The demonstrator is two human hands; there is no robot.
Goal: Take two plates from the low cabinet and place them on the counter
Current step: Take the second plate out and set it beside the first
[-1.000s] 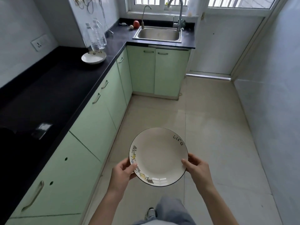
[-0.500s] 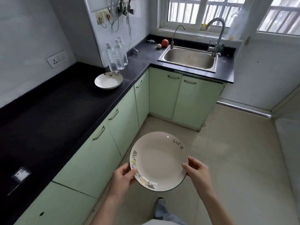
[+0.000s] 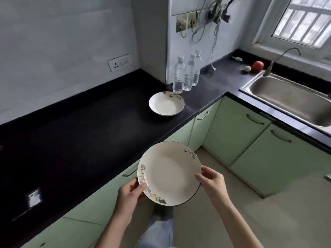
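Plates are the business here, and two show: one white, shallow ceramic plate with a cartoon print on its rim (image 3: 166, 103) already rests on the black stone worktop (image 3: 80, 133), just in front of three clear plastic water bottles (image 3: 187, 73). The second white ceramic plate with a dark edge, a cartoon strip and the word "life" on its rim (image 3: 169, 173) is held in the air above the floor, just off the front edge of the worktop and over the pale green cabinet doors (image 3: 236, 135).

On the left, the left hand (image 3: 129, 196) grips the lower left rim, thumb lying on top over the cartoon strip, the other fingers hidden underneath. On the right, the right hand (image 3: 213, 183) pinches the opposite rim, thumb and fingertips closed on the edge. The plate sits roughly level, tipped slightly toward the camera.

My reading is that the second plate is being carried to the worktop, so the task is most of the way through. To do it well, keep both grips on opposite rims and the plate level, and carry it up and left over the edge with clear height so the underside does not catch the stone lip. The bare dark stretch left of the resting plate looks the safest landing place, well apart from the bottles. Lower the base flat, then slide the fingers out from under the rim.

Further right, a steel sink (image 3: 293, 102) sits out of the path.
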